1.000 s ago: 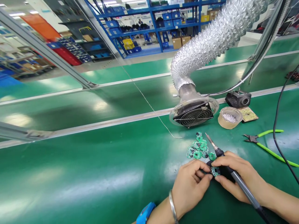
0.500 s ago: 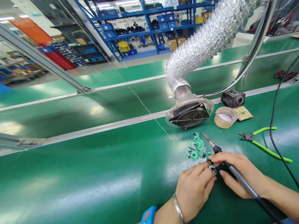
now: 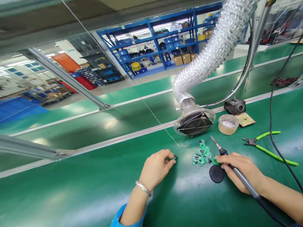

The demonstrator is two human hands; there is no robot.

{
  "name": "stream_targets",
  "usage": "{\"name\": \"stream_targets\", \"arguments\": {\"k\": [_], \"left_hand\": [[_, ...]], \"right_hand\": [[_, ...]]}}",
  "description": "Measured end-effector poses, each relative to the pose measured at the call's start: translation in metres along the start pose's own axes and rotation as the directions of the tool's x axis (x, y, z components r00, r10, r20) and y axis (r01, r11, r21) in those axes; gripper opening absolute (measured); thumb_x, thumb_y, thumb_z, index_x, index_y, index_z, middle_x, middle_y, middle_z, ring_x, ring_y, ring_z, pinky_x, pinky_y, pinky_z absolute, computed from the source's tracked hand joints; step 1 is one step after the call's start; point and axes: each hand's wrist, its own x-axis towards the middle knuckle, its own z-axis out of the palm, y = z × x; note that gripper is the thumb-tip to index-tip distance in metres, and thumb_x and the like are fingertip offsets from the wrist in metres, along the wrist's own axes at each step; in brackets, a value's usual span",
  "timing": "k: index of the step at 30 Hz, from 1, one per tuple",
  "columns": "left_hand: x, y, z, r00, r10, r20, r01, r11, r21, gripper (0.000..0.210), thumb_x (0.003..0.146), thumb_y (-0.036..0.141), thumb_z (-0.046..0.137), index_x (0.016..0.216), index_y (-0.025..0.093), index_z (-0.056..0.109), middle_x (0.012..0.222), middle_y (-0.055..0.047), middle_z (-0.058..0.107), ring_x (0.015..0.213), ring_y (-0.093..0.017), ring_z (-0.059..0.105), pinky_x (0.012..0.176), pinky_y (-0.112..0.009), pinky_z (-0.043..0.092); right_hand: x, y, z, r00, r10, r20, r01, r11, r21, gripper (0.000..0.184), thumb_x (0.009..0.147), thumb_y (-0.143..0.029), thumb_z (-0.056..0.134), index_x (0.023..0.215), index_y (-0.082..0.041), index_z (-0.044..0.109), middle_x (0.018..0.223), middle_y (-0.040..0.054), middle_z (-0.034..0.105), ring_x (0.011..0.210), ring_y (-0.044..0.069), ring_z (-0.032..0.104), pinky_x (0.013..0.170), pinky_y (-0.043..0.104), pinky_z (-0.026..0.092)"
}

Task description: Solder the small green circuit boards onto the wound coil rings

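My left hand (image 3: 158, 166) is over the green bench, left of the pile. Its thumb and fingers pinch a small circuit board (image 3: 174, 156), mostly covered by the fingertips. My right hand (image 3: 241, 171) holds a soldering iron (image 3: 243, 179), its tip pointing up and away toward the fume extractor. The fingertips of that hand are also at a green round circuit board (image 3: 214, 161); whether they grip it I cannot tell. Just left of them lies a heap of small round green circuit boards (image 3: 201, 154). A black round disc (image 3: 216, 174) lies flat below the heap.
A fume extractor (image 3: 195, 124) with a silver flexible duct (image 3: 213, 47) hangs behind the heap. Solder wire (image 3: 163, 126) dangles to its left. A round tub (image 3: 228, 125), a sponge tray (image 3: 246, 120), a black holder (image 3: 234, 106) and green-handled cutters (image 3: 270, 148) are at the right. A black cable (image 3: 272, 119) hangs there.
My left hand has moved left, away from my right hand, carrying a small circuit board. The black disc is now uncovered. My right hand still holds the soldering iron. The camera view has shifted.
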Motion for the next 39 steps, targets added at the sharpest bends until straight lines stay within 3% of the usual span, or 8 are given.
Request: {"name": "stream_targets", "arguments": {"k": [6,10,14,17,21,26,32,39], "left_hand": [[0.001,-0.013,-0.003,0.991,-0.067,0.114,0.052,0.99,0.129,0.009,0.079,0.021,0.058,0.087,0.022,0.056,0.073,0.002,0.066,0.066,-0.019,0.065,0.062,-0.028,0.045],[0.0,-0.014,0.005,0.991,0.072,-0.11,-0.048,0.978,0.204,0.03,0.075,0.027,0.064,0.103,0.019,0.056,0.105,-0.009,0.065,0.095,-0.028,0.064,0.081,-0.039,0.051],[0.0,-0.004,0.038,0.859,0.327,-0.395,-0.262,0.942,0.21,0.024,0.086,0.032,0.056,0.104,0.017,0.06,0.112,-0.014,0.062,0.105,-0.031,0.059,0.093,-0.047,0.049],[-0.004,0.007,0.076,0.782,0.495,-0.378,-0.479,0.866,0.144,0.029,0.09,0.03,0.052,0.115,0.018,0.058,0.12,-0.014,0.06,0.112,-0.029,0.057,0.093,-0.046,0.051],[-0.006,0.01,0.112,0.814,0.474,-0.335,-0.491,0.87,0.038,0.042,0.094,0.028,0.044,0.135,0.018,0.047,0.143,-0.015,0.046,0.13,-0.031,0.045,0.1,-0.05,0.046],[0.003,0.0,0.123,0.822,0.479,-0.308,-0.498,0.867,0.019,0.05,0.095,0.031,0.041,0.143,0.018,0.04,0.148,-0.013,0.043,0.137,-0.032,0.036,0.107,-0.053,0.039],[0.004,0.003,0.122,0.835,0.491,-0.249,-0.497,0.867,0.045,0.06,0.095,0.033,0.041,0.151,0.019,0.026,0.155,-0.01,0.034,0.143,-0.031,0.028,0.112,-0.053,0.033],[0.017,0.042,0.096,0.915,0.403,0.008,-0.403,0.915,0.034,0.078,0.09,0.05,0.047,0.152,0.012,0.021,0.159,-0.012,0.021,0.145,-0.033,0.02,0.115,-0.053,0.026]], "right_hand": [[0.007,0.006,-0.006,0.989,0.027,-0.145,-0.042,0.994,-0.103,0.025,0.093,-0.013,0.045,0.114,-0.02,0.056,0.094,0.0042,0.073,0.069,0.013,0.07,0.066,0.026,0.056],[0.012,0.018,-0.016,0.959,0.056,-0.278,-0.103,0.982,-0.157,0.025,0.094,-0.012,0.045,0.117,-0.018,0.054,0.102,0.0078,0.072,0.076,0.015,0.071,0.072,0.027,0.057],[0.014,0.043,-0.024,0.913,0.063,-0.404,-0.166,0.96,-0.226,0.024,0.094,-0.015,0.045,0.117,-0.018,0.054,0.108,0.0102,0.07,0.091,0.018,0.07,0.082,0.031,0.054],[0.013,0.06,-0.023,0.927,0.073,-0.368,-0.187,0.94,-0.286,0.019,0.092,-0.018,0.048,0.107,-0.021,0.059,0.092,0.0051,0.073,0.078,0.017,0.069,0.073,0.028,0.053],[0.011,0.067,-0.018,0.956,0.112,-0.273,-0.209,0.911,-0.356,0.017,0.091,-0.02,0.048,0.1,-0.023,0.063,0.073,0.0018,0.068,0.063,0.016,0.062,0.059,0.025,0.047],[0.01,0.066,-0.016,0.948,0.139,-0.288,-0.243,0.899,-0.365,0.022,0.094,-0.022,0.042,0.106,-0.022,0.061,0.081,0.0048,0.069,0.069,0.016,0.062,0.065,0.026,0.048],[0.011,0.065,-0.014,0.938,0.149,-0.313,-0.249,0.919,-0.306,0.024,0.096,-0.023,0.043,0.112,-0.022,0.061,0.089,0.0049,0.071,0.074,0.016,0.065,0.069,0.025,0.05],[0.011,0.063,-0.009,0.933,0.154,-0.325,-0.24,0.94,-0.244,0.023,0.097,-0.023,0.043,0.112,-0.022,0.06,0.098,0.0057,0.071,0.083,0.016,0.067,0.076,0.027,0.053]]}}
